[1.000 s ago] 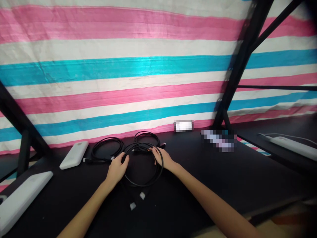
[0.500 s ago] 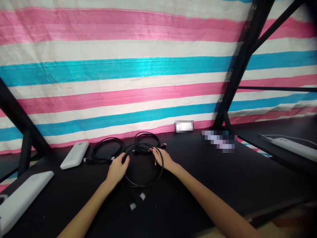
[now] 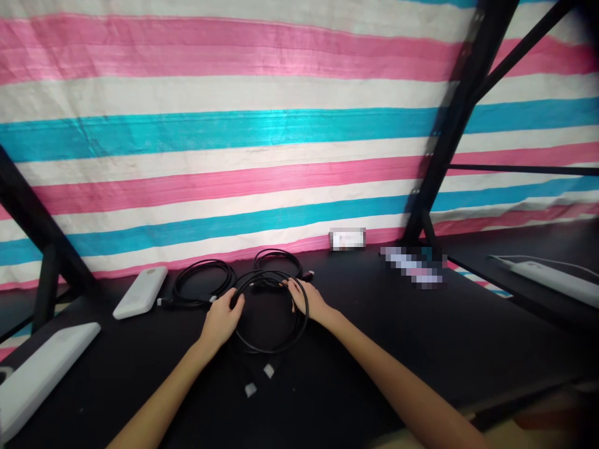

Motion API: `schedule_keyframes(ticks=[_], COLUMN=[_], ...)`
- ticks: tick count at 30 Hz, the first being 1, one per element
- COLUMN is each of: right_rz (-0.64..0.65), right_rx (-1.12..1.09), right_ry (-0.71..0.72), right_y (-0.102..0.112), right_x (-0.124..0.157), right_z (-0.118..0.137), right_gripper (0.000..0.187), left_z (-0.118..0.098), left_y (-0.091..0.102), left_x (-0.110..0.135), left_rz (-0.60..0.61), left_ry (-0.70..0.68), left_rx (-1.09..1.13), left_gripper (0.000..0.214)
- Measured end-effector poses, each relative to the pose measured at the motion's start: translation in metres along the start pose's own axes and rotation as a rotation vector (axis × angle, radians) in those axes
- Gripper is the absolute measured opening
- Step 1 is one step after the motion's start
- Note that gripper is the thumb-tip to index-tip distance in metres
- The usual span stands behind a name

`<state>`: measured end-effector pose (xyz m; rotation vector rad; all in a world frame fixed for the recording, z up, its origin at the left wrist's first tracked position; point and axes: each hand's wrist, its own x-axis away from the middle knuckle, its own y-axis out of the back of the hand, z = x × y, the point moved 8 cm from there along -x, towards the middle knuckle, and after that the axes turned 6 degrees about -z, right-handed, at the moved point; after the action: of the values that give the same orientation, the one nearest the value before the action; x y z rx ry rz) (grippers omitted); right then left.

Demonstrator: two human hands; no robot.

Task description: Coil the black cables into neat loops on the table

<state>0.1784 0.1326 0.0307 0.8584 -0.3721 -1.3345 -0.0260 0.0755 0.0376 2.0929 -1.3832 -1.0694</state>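
Note:
Between my two hands is a coiled black cable (image 3: 272, 351), its loops standing a little tilted above the black table. My left hand (image 3: 221, 317) is closed around the left side of the coil, thumb toward the inside. On the right side, my right hand (image 3: 309, 299) grips the same coil with its fingers wrapped over it. Two pale plug ends, one connector (image 3: 268, 371) and another connector (image 3: 250, 390), hang or lie just below the loops. Behind the hands lie a second coiled cable (image 3: 204, 262) on the left and a third coil (image 3: 277, 251) farther back.
At left are a white power strip-like block (image 3: 141, 293) and a longer white block (image 3: 49, 380). A small blurred white box (image 3: 347, 239) stands at the back; a blurred packet (image 3: 414, 267) lies right of it. Black metal posts (image 3: 444, 143) frame a striped sheet (image 3: 234, 131).

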Motion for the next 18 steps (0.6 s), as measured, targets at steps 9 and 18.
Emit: schedule_keyframes(ticks=[9,18], right_rz=[0.003,0.043], right_rx=[0.008,-0.143], right_ry=[-0.023,-0.026], right_y=[0.0004,-0.0026], right_x=[0.0008,-0.0047], right_z=[0.0004,-0.0051], right_gripper=[0.039,0.040], left_z=[0.0029,-0.0022], left_y=[-0.0003,0.0079], left_x=[0.0006,0.0021], left_rz=[-0.002,-0.016], left_ry=[0.031,0.048], left_rx=[0.034,0.147], left_gripper=[0.024,0.030])
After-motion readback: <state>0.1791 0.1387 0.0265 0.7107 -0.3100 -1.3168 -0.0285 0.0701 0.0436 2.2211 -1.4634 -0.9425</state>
